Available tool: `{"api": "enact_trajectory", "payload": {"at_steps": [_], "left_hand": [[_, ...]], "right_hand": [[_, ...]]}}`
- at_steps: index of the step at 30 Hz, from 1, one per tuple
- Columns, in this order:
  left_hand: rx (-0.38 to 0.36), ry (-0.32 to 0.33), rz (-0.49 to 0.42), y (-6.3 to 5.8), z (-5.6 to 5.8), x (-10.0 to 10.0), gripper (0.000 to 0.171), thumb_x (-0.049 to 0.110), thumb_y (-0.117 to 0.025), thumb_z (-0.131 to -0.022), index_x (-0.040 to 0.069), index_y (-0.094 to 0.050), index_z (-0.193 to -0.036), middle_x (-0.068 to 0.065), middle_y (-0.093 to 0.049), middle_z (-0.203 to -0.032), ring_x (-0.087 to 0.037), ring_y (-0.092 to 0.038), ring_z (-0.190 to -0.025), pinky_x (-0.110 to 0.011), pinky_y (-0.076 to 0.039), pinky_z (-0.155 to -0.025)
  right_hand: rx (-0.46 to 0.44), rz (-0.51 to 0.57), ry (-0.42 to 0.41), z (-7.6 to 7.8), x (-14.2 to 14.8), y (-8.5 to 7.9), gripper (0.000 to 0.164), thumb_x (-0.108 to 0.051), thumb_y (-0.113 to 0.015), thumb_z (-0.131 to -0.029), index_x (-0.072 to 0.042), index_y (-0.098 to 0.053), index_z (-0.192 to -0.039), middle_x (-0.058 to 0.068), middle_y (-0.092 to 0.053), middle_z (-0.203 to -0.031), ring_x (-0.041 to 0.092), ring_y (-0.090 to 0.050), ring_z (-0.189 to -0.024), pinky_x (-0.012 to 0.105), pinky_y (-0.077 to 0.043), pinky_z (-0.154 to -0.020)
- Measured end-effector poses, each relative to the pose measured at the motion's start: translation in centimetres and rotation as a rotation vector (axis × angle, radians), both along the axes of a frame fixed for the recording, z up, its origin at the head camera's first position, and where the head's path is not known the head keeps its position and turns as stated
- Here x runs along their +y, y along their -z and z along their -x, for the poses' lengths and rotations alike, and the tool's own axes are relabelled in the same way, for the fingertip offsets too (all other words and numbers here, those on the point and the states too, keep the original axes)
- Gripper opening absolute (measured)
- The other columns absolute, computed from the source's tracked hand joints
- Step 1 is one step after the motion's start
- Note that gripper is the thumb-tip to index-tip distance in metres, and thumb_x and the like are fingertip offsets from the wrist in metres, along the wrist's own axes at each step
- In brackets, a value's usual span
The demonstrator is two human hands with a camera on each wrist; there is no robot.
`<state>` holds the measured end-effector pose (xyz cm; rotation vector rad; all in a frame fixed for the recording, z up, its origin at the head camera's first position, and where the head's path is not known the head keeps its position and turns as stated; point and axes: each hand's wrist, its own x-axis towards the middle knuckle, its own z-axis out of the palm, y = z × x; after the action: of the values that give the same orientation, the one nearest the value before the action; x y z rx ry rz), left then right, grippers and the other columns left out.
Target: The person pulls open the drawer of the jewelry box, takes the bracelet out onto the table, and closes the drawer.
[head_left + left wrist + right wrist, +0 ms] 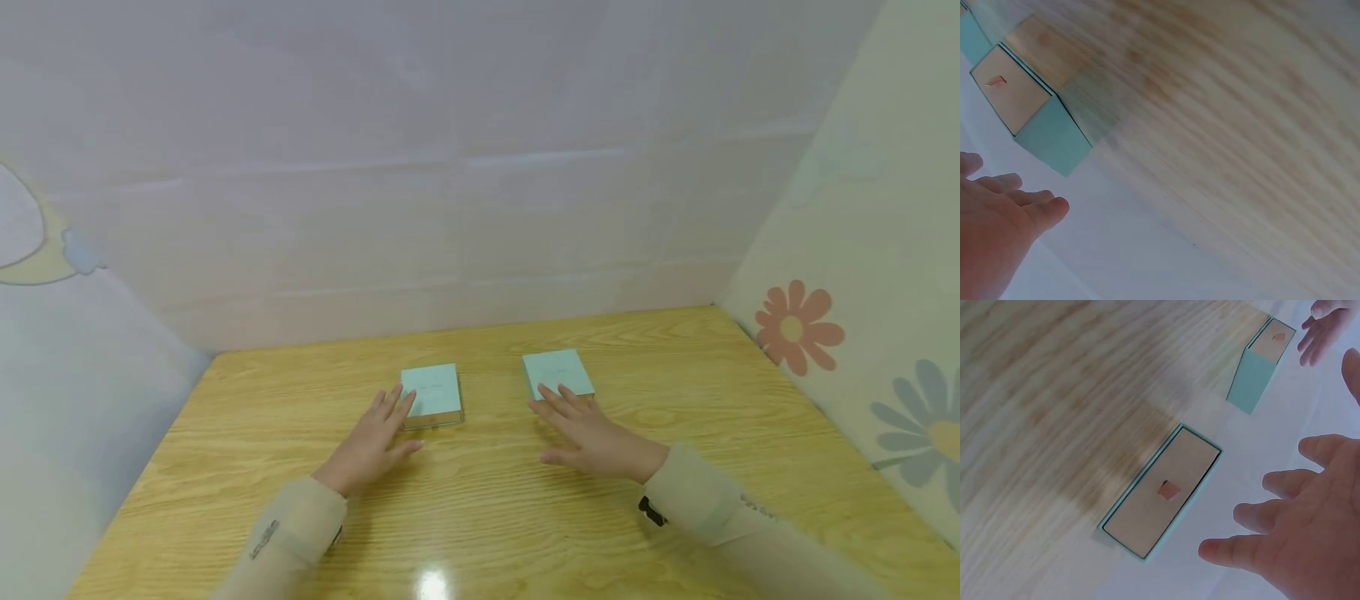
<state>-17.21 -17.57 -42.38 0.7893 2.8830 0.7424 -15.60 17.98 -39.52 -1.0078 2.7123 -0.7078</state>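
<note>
Yellow wood desk (480, 517) w/ shiny spot (432, 585), btm ctr. Pale wall (450, 208) up top; red flower (791, 328) at R side. Mint L box (437, 390) & R box (558, 371) sit mid-pic. L hand (372, 442) & R hand (600, 437) are near them, fingers straight, a bit spread.

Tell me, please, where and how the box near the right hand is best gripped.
Probably grip the box by its left and right sides, from above: it lies flat on the table, underside down, with bare wood beside both sides.
</note>
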Motion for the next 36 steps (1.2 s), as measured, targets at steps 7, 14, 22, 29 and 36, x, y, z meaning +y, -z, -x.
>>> {"api": "enact_trajectory", "payload": {"at_steps": [7,14,22,29,36], "left_hand": [[0.042,0.031,0.014,0.1,0.9,0.6,0.073,0.036,-0.058,-0.099,0.003,-0.024,-0.154,-0.024,-0.012,-0.158,-0.049,-0.007,-0.143,-0.066,-0.015,-0.11],[-0.001,0.025,-0.013,0.2,2.0,1.1,0.074,0.039,-0.055,-0.099,0.002,-0.021,-0.154,-0.021,-0.008,-0.16,-0.04,-0.001,-0.146,-0.061,-0.015,-0.113],[0.039,0.0,-0.007,0.8,3.1,1.7,0.074,0.04,-0.054,-0.1,-0.002,-0.025,-0.152,-0.023,-0.014,-0.158,-0.039,-0.006,-0.146,-0.056,-0.016,-0.114],[0.007,-0.013,-0.037,0.6,4.1,2.1,0.07,0.037,-0.05,-0.102,-0.004,-0.023,-0.152,-0.02,-0.016,-0.159,-0.037,-0.008,-0.146,-0.054,-0.015,-0.115],[-0.022,0.012,0.001,0.3,4.4,2.2,0.066,0.031,-0.051,-0.102,-0.007,-0.025,-0.15,-0.022,-0.015,-0.158,-0.039,-0.011,-0.145,-0.052,-0.015,-0.116]], "right_hand": [[-0.014,0.037,0.011,-0.4,-0.9,0.5,0.07,-0.032,-0.059,-0.098,0.003,-0.028,-0.151,0.029,-0.016,-0.156,0.055,-0.009,-0.14,0.08,-0.01,-0.098],[-0.053,0.062,0.012,-0.7,-2.2,0.8,0.069,-0.035,-0.056,-0.099,0.002,-0.029,-0.151,0.027,-0.016,-0.157,0.053,-0.01,-0.141,0.078,-0.009,-0.101],[-0.068,0.074,-0.002,-0.8,-3.3,1.4,0.069,-0.041,-0.052,-0.1,-0.003,-0.03,-0.152,0.023,-0.018,-0.157,0.051,-0.011,-0.141,0.078,-0.008,-0.102],[-0.09,0.088,-0.014,-0.9,-3.9,1.3,0.067,-0.04,-0.052,-0.101,0.0,-0.031,-0.151,0.024,-0.021,-0.156,0.049,-0.015,-0.141,0.077,-0.013,-0.102],[-0.077,0.088,-0.03,-0.8,-4.7,1.2,0.064,-0.038,-0.051,-0.102,0.002,-0.034,-0.149,0.025,-0.027,-0.154,0.045,-0.026,-0.139,0.072,-0.022,-0.104]]}}
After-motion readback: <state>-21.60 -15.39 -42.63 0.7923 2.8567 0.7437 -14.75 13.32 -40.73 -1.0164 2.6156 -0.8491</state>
